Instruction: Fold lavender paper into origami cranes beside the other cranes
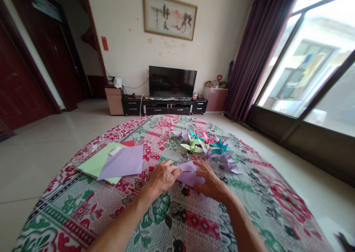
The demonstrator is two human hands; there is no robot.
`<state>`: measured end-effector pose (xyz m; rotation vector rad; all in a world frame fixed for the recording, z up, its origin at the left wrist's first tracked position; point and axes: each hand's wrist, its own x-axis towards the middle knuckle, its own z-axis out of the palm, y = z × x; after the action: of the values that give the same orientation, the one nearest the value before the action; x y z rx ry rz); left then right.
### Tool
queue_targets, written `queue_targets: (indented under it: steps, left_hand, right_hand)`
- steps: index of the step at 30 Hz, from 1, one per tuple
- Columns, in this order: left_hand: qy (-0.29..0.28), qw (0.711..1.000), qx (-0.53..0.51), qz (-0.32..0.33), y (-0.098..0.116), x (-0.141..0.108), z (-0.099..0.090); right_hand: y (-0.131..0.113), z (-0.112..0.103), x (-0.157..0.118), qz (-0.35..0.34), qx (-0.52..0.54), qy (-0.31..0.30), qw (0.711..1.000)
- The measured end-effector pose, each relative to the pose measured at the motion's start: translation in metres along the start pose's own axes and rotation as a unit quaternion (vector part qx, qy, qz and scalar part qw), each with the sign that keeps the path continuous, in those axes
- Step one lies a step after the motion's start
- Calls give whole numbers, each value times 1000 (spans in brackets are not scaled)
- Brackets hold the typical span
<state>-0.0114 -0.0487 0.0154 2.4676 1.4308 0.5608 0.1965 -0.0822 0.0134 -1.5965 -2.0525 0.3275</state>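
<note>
Purple paper (188, 177) lies between your fingers, your left hand (165, 175) pinching left edge, your right hand (210, 180) right edge. Paper cranes (208, 153) beyond right fingers; sheet stack (123, 163) left of left fingers.

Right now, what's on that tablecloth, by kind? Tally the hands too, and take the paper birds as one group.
Hands (left hand, right hand): 2
Purple paper between them: 1
Paper pile: 1
Paper bird group, too overlapped to count singly: 1
Total: 5
</note>
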Motion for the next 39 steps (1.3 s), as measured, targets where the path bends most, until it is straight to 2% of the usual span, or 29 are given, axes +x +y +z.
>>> queue_targets:
  steps: [3, 7, 11, 14, 19, 25, 28, 31, 34, 36, 39]
  left_hand:
    - [51, 998, -27, -8, 0, 9, 7]
    - [40, 995, -84, -31, 0, 19, 6]
    - [40, 984, -100, -139, -4, 26, -4]
    - [49, 976, -107, -182, -12, 28, -6]
    - [41, 963, -172, -205, -25, 28, -7]
    - [97, 955, -168, -222, -33, 31, -15]
    - [77, 949, -227, -205, -34, 33, -14]
    - [60, 926, -321, -191, -32, 31, -10]
    - [38, 879, -429, -206, -32, 28, -7]
    - [69, 859, -454, -224, -35, 26, -6]
    - [168, 852, -419, -264, -44, 24, -4]
  right_hand:
    - [0, 2, 2, -20, -2, -51, 998]
    - [-5, 1, 6, -60, 13, -22, 998]
    - [-12, 2, 10, -99, 48, 24, 994]
    - [-15, 7, 12, -114, 72, 55, 989]
    - [-19, 17, 12, -104, 131, 73, 983]
    - [-26, 22, 12, -97, 217, 88, 967]
    - [-28, 28, 13, -95, 290, 107, 946]
    - [-28, 34, 14, -87, 338, 121, 929]
    - [-26, 34, 14, -72, 331, 131, 932]
    - [-25, 29, 15, -64, 302, 157, 938]
    - [-29, 17, 14, -53, 250, 218, 942]
